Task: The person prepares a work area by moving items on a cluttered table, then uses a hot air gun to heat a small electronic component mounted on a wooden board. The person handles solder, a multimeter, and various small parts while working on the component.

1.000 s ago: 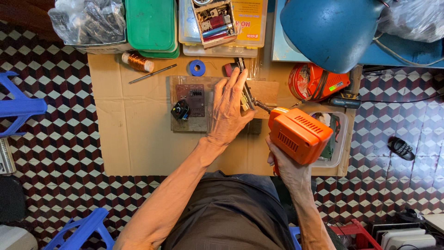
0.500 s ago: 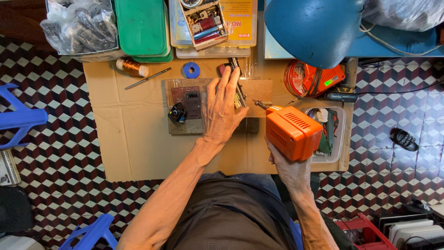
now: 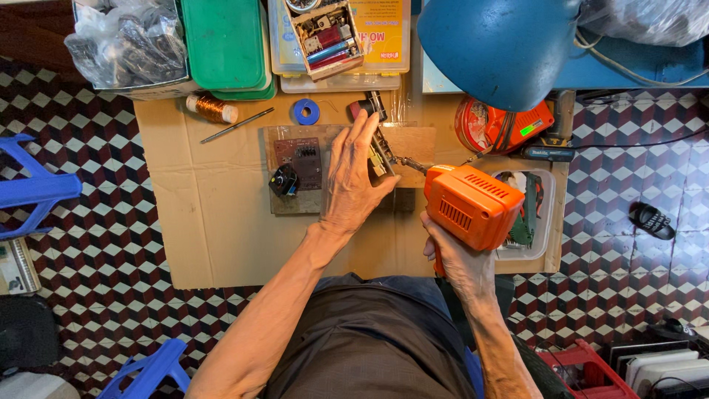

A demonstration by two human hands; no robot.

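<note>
The left hand (image 3: 353, 177) lies flat, fingers spread, pressing a small metal part (image 3: 380, 157) down on a wooden board (image 3: 413, 144). The right hand (image 3: 454, 255) is wrapped tight around the grip of an orange drill (image 3: 473, 207), whose bit (image 3: 410, 164) points left and meets the part just beside the left thumb. On the board, left of the hand, sits a brown circuit board (image 3: 299, 159) with a black knob (image 3: 283, 181). The board rests on a cardboard sheet (image 3: 214, 214) over a checkered floor (image 3: 96, 244). Beyond the fingers lie a blue tape roll (image 3: 306, 111), a copper wire spool (image 3: 210, 108) and a thin rod (image 3: 236, 125). A green case (image 3: 225, 44) stands at the far edge, and a blue lamp shade (image 3: 495, 44) hangs over the right side. A white tray (image 3: 545, 222) sits just right of the drill.
</note>
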